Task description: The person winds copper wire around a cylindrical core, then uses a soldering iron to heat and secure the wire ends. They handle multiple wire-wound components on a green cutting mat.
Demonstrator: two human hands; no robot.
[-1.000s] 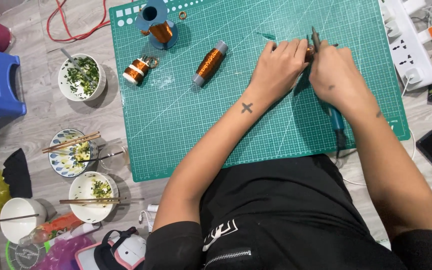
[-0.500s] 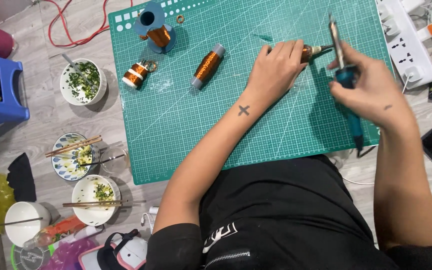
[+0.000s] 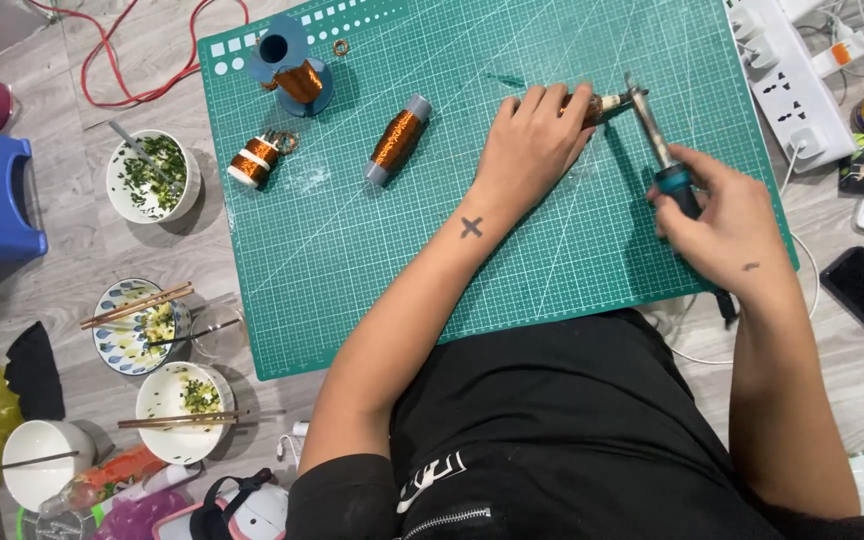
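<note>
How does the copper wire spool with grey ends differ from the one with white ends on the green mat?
The grey-ended copper wire spool is long and slim; the white-ended copper wire spool is short and stubby. The grey-ended one lies nearer the left hand, the white-ended one nearer the green cutting mat's left edge. Both lie on their sides, wound with copper-coloured wire.

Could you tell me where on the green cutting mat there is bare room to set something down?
The green cutting mat is bare below the grey-capped copper wire spool, between its left edge and the left forearm. A smaller bare patch lies between the left hand and the right hand. The top left corner is crowded with the blue bobbin and the white-flanged copper coil.
</note>
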